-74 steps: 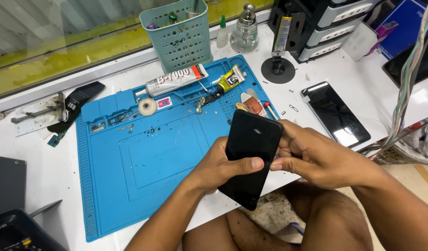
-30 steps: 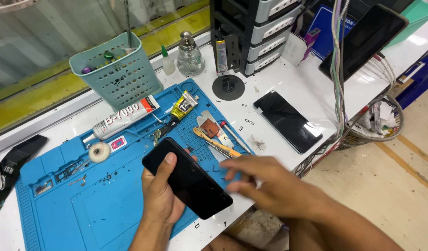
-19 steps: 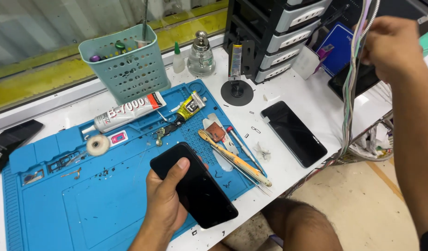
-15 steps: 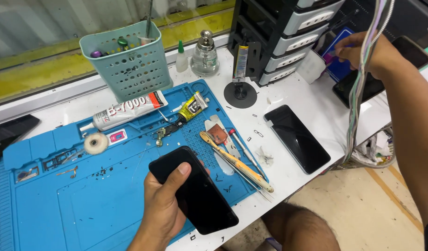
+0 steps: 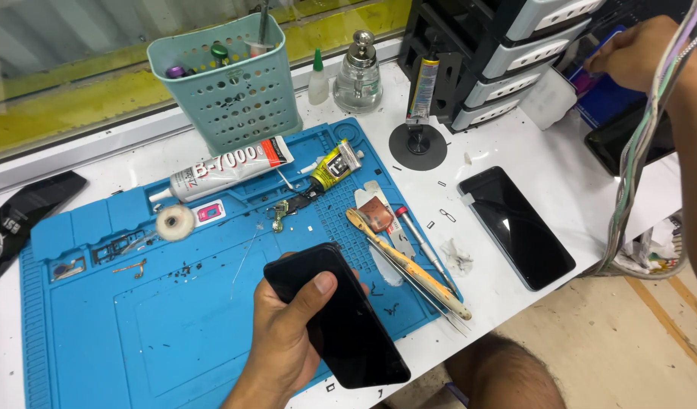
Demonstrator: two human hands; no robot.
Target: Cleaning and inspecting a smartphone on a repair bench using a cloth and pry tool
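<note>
A white workbench [image 5: 515, 144] carries a blue repair mat [image 5: 136, 303], with a yellow-edged window ledge behind it. The left hand [image 5: 284, 341] grips a black phone [image 5: 341, 314] over the mat's near edge, the thumb pressed across its dark face and the fingers wrapped beneath. The right hand [image 5: 629, 57] reaches far out to the upper right, beside a bundle of cables [image 5: 651, 121], its fingers touching a blue object by the grey drawer unit [image 5: 507, 45]; whether they close on anything cannot be told. A second black phone [image 5: 515, 226] lies flat on the bench, right of the mat. Tweezers and a pale spudger [image 5: 409, 265] rest on the mat's right side, a glue tube [image 5: 227, 170] and a teal basket [image 5: 227, 87] further back.
</note>
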